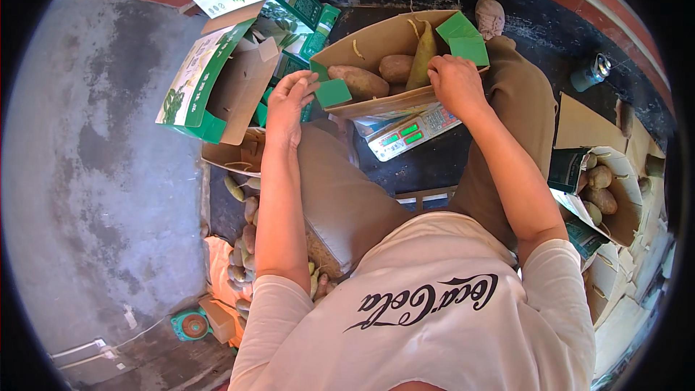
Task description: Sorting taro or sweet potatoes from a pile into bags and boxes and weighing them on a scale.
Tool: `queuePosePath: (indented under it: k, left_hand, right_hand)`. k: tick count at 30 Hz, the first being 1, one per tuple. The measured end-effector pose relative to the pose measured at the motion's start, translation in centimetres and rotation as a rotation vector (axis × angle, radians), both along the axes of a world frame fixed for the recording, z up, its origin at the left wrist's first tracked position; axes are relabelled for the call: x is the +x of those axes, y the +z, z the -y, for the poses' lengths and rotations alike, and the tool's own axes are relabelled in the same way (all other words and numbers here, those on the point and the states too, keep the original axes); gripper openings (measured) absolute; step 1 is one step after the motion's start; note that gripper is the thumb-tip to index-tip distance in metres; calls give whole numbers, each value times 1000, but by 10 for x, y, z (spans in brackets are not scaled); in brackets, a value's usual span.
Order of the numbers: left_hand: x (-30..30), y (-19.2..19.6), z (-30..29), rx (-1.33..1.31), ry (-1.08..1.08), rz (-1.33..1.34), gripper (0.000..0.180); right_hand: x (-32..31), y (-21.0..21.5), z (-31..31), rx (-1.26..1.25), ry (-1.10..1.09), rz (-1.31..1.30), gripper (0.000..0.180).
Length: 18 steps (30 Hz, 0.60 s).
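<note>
An opened cardboard box (362,110) with green end flaps rests on a digital scale (413,134) in front of me. Inside lie brown, oblong tubers (358,82) and a long green gourd-like vegetable (423,54), tilted upward. My right hand (457,87) curls its fingers over the box's near right rim, close to the green vegetable. Beside the left green flap (334,93), my left hand (291,101) is raised with its fingers loosely bent and apart. Whether its fingertips touch the flap is hard to see.
Green-and-white printed cartons (217,80) are stacked at the left. More tubers (250,235) lie on the floor by my left leg. An open carton of round brown produce (601,192) stands at the right. A metal cup-like container (590,72) sits at the far right.
</note>
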<state>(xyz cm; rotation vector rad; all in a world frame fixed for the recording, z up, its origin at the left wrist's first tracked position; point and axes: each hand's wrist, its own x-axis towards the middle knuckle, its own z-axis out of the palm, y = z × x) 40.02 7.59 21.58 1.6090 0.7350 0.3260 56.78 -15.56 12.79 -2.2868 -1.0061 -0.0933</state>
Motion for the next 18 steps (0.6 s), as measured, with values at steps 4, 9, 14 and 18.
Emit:
queuePosePath:
  k: [4, 9, 14, 18]
  left_hand:
    - [-15, 1, -5, -74, 38, 86, 26]
    - [-32, 2, -12, -155, 78, 188, 25]
    - [-47, 4, -18, -172, 98, 224, 26]
    - [-60, 5, -23, -185, 106, 275, 25]
  right_hand:
    - [-1, -4, 1, -51, 2, -9, 13]
    - [-1, -11, 1, -135, 9, -24, 14]
    - [-2, -19, 0, -179, 14, 20, 16]
    - [-5, -15, 0, -177, 35, 65, 20]
